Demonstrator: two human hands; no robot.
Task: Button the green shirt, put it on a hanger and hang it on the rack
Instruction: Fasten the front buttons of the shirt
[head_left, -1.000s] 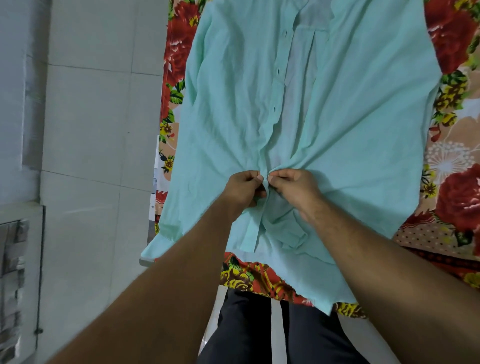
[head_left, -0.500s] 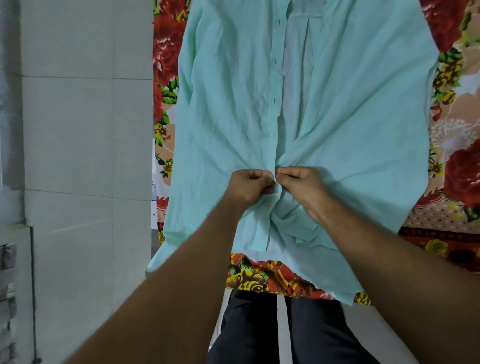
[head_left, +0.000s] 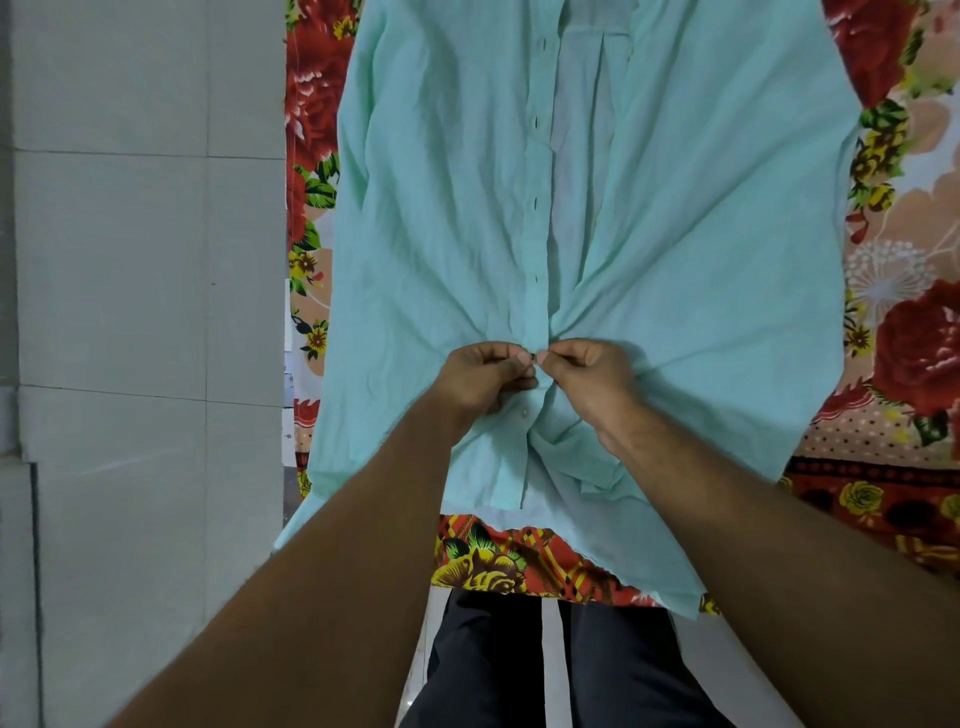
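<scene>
The pale green shirt (head_left: 447, 218) lies flat, front up, on a bed with a flowered sheet (head_left: 914, 332), collar away from me. Its front gapes open along the upper placket, showing the inner back panel. Low on the placket my left hand (head_left: 480, 376) and my right hand (head_left: 589, 376) pinch the two front edges together, fingertips meeting at one small button. A white button (head_left: 523, 413) shows fastened just below my hands. No hanger or rack is in view.
A light tiled floor (head_left: 145, 260) fills the left side beside the bed edge. My dark trousers (head_left: 498, 665) stand against the near edge of the bed. The shirt's left cuff (head_left: 298, 525) hangs over the bed's edge.
Both hands have shifted slightly up the placket and stay pinched together on it. The view has drifted, so the shirt sits a little lower and more centred.
</scene>
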